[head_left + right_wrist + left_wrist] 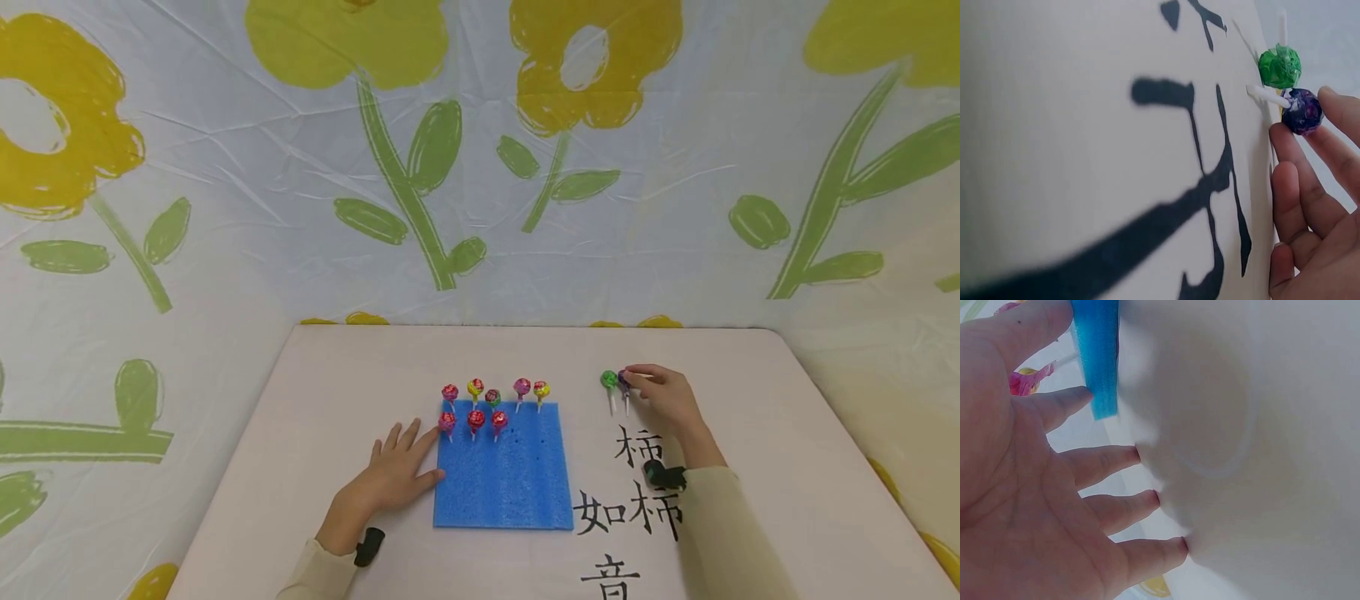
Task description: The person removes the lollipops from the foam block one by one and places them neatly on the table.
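My left hand (392, 475) lies spread on the table, its thumb and index finger against the left edge of a blue foam board (502, 492). In the left wrist view the fingers (1110, 465) are straight and apart. Off to the right, my right hand (667, 400) pinches the head of a purple lollipop (1302, 112) between thumb and fingertips. Its white stick points away from the hand. Right beside it is a green lollipop (1280, 66). Along the far part of the board, several wrapped lollipops (476, 420) stand upright in two rows, sticks down.
Small holes (537, 458) show in the board to the right of the front row. Black painted characters (602, 512) run down the pale table (360, 358) on the right. A flowered cloth (480, 275) hangs behind the table.
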Demonstrator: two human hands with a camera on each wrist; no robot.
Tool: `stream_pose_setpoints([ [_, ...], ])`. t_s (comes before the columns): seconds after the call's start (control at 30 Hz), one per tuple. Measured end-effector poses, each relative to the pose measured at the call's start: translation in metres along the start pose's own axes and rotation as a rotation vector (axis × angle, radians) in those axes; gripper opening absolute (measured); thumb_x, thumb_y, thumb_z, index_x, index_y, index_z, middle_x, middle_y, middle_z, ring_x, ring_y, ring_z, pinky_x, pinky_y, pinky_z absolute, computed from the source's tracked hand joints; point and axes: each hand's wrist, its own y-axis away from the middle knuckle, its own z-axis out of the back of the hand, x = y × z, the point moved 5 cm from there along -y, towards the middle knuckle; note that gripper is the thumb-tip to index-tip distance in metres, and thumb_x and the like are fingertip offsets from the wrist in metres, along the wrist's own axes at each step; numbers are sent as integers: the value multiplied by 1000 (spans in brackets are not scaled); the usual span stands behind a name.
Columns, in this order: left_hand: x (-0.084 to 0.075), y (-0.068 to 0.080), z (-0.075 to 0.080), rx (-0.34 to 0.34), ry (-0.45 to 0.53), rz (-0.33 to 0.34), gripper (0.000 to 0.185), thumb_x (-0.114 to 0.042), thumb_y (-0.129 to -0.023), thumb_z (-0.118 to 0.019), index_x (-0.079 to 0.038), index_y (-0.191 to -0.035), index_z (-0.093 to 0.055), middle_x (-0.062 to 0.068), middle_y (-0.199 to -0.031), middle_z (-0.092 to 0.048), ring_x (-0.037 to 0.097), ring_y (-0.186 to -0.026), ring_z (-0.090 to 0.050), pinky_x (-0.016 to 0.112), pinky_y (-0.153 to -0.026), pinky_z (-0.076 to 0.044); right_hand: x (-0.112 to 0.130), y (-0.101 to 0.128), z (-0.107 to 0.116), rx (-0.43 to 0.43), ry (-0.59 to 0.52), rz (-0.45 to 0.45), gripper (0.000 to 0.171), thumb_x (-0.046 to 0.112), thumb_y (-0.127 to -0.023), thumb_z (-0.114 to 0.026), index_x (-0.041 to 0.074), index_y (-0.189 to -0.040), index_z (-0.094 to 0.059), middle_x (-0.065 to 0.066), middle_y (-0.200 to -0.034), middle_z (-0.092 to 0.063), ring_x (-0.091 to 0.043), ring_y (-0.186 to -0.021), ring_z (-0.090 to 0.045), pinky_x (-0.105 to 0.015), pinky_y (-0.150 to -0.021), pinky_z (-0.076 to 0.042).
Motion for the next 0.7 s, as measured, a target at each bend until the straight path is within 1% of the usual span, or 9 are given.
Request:
stream_pose_setpoints([
  [0.23, 1, 1, -2, 5, -1, 5, 69, -44, -99, -60, -14, -156, -37, 23, -161, -23, 52, -145, -13, 74, -108, -12, 0, 2, -2, -16, -13, -11, 58, 47, -97, -63, 4, -135, -61, -24, -134, -56, -40, -115, -55, -51, -96, -43],
  [0.37, 1, 0, -2, 0, -1, 5, 69, -44, -99, -60, -13, -156, -37, 24, -160, -24, 52, -145, -14, 74, -108, -13, 0, 2, -3, -14, -10, -16, 56, 46, -99, -60, 4, -136, -61, -24, -135, -56, -40, -117, -55, -53, -99, -42],
  [0.53, 1, 1, -3, -5, -1, 6, 69, -44, -98, -61, -13, -155, -37, 24, -160, -24, 52, -145, -14, 74, -108, -13, 1, 2, -3, -17, 10, -6, 53, 44, -102, -56, 4, -136, -60, -24, -132, -58, -40, -113, -56, -51, -95, -45],
  [0.7, 1, 1, -3, -9, -1, 7, 69, -44, -98, -61, -13, -155, -38, 24, -160, -24, 53, -145, -14, 74, -108, -13, 1, 2, -1, -28, 25, 11, 53, 43, -102, -56, 4, -137, -59, -25, -129, -60, -37, -108, -58, -42, -86, -46],
])
